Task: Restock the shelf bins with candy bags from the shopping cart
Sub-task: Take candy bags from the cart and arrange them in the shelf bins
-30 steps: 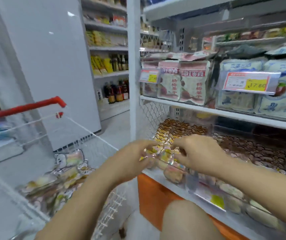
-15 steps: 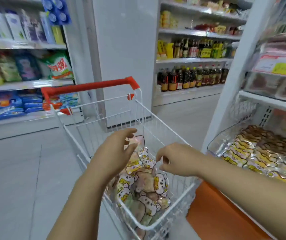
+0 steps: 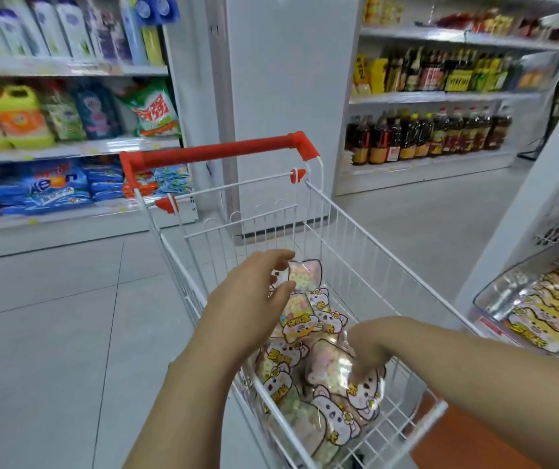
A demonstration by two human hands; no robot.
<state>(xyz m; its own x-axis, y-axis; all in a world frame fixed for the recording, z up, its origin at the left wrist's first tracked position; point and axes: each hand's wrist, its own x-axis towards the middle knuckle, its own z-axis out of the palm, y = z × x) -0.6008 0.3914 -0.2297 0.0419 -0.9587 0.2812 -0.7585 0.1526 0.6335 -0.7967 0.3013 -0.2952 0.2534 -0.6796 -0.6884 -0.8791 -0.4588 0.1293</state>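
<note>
Aisle: left hand (image 3: 254,299), right hand (image 3: 369,346) in cart (image 3: 217,152)

This is looking like a supermarket: long shelves (image 3: 68,148) are carrying detergent bags (image 3: 54,187) and rows of bottles (image 3: 423,137), and a wire shopping cart (image 3: 355,238) with a red handle (image 3: 217,152) is standing on the tiled floor (image 3: 51,333).

1 cart (image 3: 306,184), 2 hands (image 3: 251,294), 1 shelf bin (image 3: 496,292), approx. 8 candy bags (image 3: 330,365)
</note>
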